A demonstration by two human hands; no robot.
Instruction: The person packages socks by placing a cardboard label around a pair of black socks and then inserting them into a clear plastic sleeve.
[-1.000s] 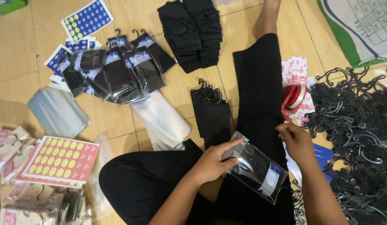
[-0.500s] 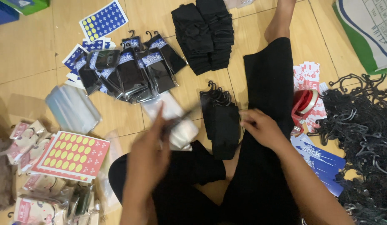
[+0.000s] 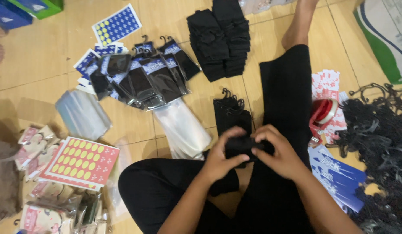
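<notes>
1. My left hand (image 3: 220, 158) and my right hand (image 3: 281, 154) meet at lower centre of the frame, both grasping the same folded black sock (image 3: 244, 146) from either end, fingers curled over its top edge.
2. The sock sits over my lap, just below the small stack of black socks on hangers (image 3: 232, 113) that lies on the floor in the middle of the frame.
3. Half a second ago my left hand was raised and blurred at centre left, holding something thin, while my right hand reached alone toward that stack; now the two hands have come together on the one sock.
4. A second ago I held a clear bag with a packed sock across my lap; that bag is no longer in my hands.
5. To the left of my hands lies a pile of clear plastic bags (image 3: 183, 128), and above it, upper centre left, a fan of packaged socks (image 3: 144, 78) with blue header cards.
6. At top centre sits a heap of loose black socks (image 3: 220, 37).
7. At lower left is a red sheet of yellow round stickers (image 3: 82, 161).
8. Along the right edge is a tangle of black plastic hangers (image 3: 378, 138), with blue header cards (image 3: 337, 175) just beside my right forearm.
</notes>
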